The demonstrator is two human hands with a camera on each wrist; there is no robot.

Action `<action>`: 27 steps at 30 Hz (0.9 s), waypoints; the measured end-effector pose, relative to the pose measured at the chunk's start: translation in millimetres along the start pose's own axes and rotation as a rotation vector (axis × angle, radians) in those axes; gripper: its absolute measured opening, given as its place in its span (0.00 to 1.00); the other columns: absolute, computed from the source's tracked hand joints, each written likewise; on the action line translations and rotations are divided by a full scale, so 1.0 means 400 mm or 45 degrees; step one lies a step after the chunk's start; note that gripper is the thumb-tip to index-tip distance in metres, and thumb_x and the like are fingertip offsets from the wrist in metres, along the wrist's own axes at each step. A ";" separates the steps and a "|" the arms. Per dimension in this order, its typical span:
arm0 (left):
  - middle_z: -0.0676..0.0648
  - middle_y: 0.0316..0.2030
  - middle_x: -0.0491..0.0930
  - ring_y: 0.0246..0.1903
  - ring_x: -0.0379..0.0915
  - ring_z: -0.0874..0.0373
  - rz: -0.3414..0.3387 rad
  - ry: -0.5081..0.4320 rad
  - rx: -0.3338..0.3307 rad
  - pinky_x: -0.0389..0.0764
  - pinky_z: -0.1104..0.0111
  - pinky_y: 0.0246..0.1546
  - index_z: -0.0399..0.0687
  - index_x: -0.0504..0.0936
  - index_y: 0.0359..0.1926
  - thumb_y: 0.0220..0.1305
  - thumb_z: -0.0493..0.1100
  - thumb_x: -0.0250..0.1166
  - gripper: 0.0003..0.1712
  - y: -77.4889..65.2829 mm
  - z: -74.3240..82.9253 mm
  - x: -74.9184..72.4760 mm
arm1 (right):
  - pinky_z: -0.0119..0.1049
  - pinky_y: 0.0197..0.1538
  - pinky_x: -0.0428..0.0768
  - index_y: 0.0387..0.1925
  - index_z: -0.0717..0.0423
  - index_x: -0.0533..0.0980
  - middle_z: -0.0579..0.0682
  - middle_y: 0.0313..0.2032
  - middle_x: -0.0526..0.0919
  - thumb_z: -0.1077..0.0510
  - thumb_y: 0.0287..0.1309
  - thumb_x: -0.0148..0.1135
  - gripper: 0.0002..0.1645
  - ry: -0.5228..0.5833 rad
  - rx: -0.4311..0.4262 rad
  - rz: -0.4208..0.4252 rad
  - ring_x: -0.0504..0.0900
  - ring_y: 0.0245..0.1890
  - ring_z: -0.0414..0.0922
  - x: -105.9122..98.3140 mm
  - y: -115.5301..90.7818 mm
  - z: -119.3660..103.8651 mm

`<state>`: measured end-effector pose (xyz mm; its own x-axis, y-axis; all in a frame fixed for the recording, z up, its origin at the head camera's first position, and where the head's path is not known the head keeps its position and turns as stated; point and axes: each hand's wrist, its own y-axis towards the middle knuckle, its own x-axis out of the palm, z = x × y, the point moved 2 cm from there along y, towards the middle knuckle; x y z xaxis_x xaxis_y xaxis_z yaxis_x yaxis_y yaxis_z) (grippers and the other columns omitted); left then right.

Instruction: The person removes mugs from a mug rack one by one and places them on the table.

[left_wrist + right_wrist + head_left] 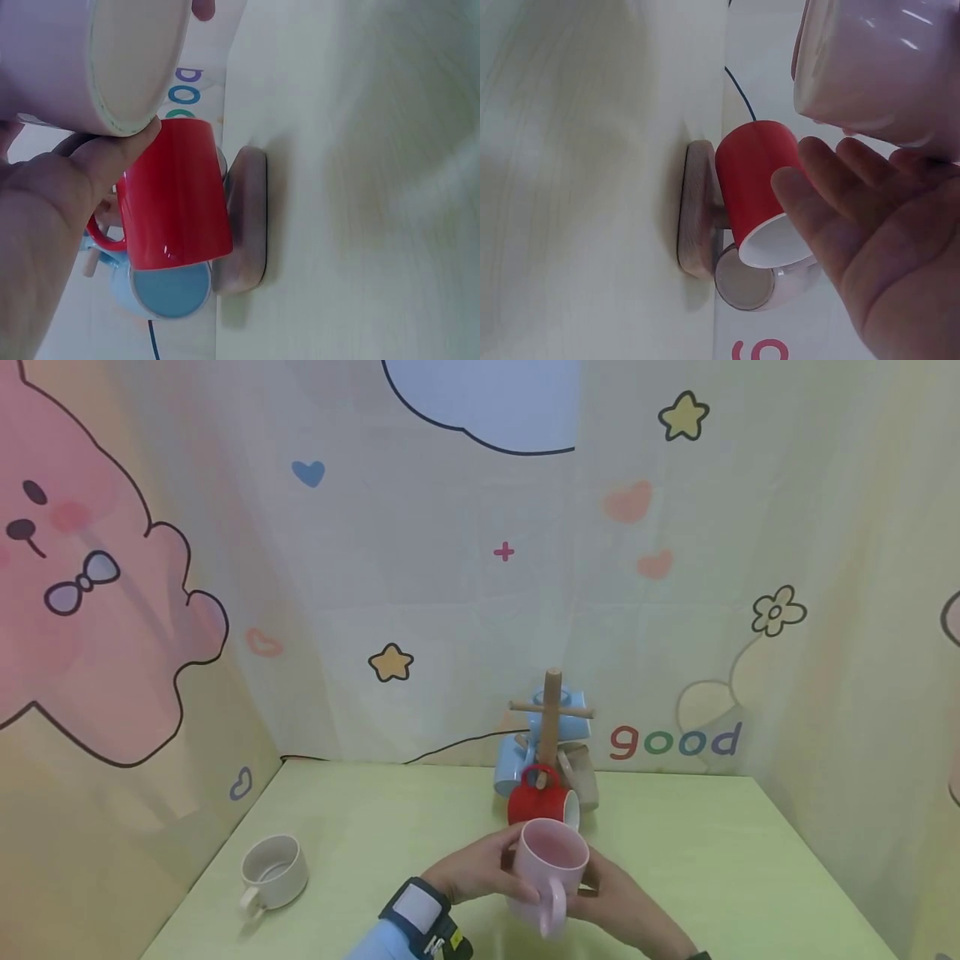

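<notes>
A pink mug [551,868] is held up between both hands, its rim up and its handle towards me. My left hand [483,868] grips its left side, with the thumb across the front. On the other side my right hand [618,897] holds it, thumb near the handle; in the right wrist view its lower fingers [825,184] stretch out loosely, apart from the mug. Just beyond, a red mug [180,195] hangs sideways by its handle from a wooden mug tree [551,718]. Its white inside [776,244] shows in the right wrist view.
Two light blue mugs [510,764] and a greyish-beige mug [581,781] also hang on the tree. A cream mug [277,872] stands upright on the table [375,827] at the left. A patterned curtain [450,568] closes off the back.
</notes>
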<state>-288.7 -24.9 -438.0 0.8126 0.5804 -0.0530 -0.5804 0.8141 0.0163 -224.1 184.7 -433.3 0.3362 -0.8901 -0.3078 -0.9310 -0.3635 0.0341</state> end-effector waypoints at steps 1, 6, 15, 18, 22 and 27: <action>0.49 0.58 0.73 0.55 0.72 0.50 0.001 -0.004 -0.014 0.75 0.57 0.57 0.58 0.65 0.70 0.59 0.32 0.69 0.40 -0.001 0.001 0.002 | 0.56 0.55 0.78 0.70 0.62 0.60 0.62 0.64 0.71 0.56 0.58 0.71 0.44 0.017 0.003 -0.008 0.74 0.60 0.61 0.002 0.000 0.000; 0.49 0.59 0.72 0.55 0.70 0.50 -0.001 0.003 -0.061 0.74 0.55 0.58 0.60 0.64 0.70 0.60 0.33 0.68 0.41 -0.005 0.006 0.008 | 0.53 0.56 0.78 0.70 0.62 0.59 0.59 0.62 0.73 0.56 0.58 0.71 0.45 0.080 0.026 -0.013 0.76 0.56 0.55 0.008 0.000 -0.001; 0.53 0.61 0.71 0.60 0.64 0.53 -0.045 0.080 -0.074 0.70 0.55 0.62 0.59 0.63 0.71 0.63 0.34 0.66 0.39 -0.007 -0.004 -0.005 | 0.50 0.58 0.77 0.72 0.58 0.57 0.57 0.63 0.71 0.54 0.56 0.73 0.49 0.180 0.084 0.048 0.74 0.56 0.53 0.029 0.001 0.007; 0.55 0.62 0.70 0.62 0.62 0.54 -0.039 0.104 -0.066 0.70 0.56 0.62 0.61 0.64 0.71 0.64 0.36 0.66 0.38 -0.008 -0.008 -0.010 | 0.49 0.58 0.77 0.71 0.60 0.58 0.59 0.62 0.72 0.56 0.56 0.72 0.47 0.178 0.033 0.083 0.75 0.55 0.54 0.036 0.004 0.008; 0.55 0.64 0.69 0.64 0.61 0.54 -0.022 0.157 -0.076 0.71 0.57 0.61 0.63 0.64 0.72 0.65 0.40 0.67 0.38 -0.010 -0.008 -0.015 | 0.50 0.58 0.77 0.70 0.61 0.59 0.59 0.61 0.73 0.56 0.57 0.72 0.45 0.155 0.032 0.163 0.75 0.55 0.54 0.041 0.008 0.013; 0.50 0.69 0.65 0.68 0.60 0.47 0.055 0.178 -0.119 0.68 0.48 0.63 0.57 0.61 0.74 0.67 0.39 0.63 0.38 -0.023 -0.002 -0.020 | 0.54 0.55 0.79 0.69 0.59 0.62 0.57 0.60 0.75 0.53 0.53 0.75 0.46 0.088 0.130 0.339 0.77 0.54 0.54 0.043 0.008 0.024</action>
<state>-289.7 -37.0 -438.4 0.7755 0.6013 -0.1927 -0.6222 0.7797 -0.0710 -222.7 170.8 -447.5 0.0835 -0.9683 -0.2354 -0.9961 -0.0880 0.0084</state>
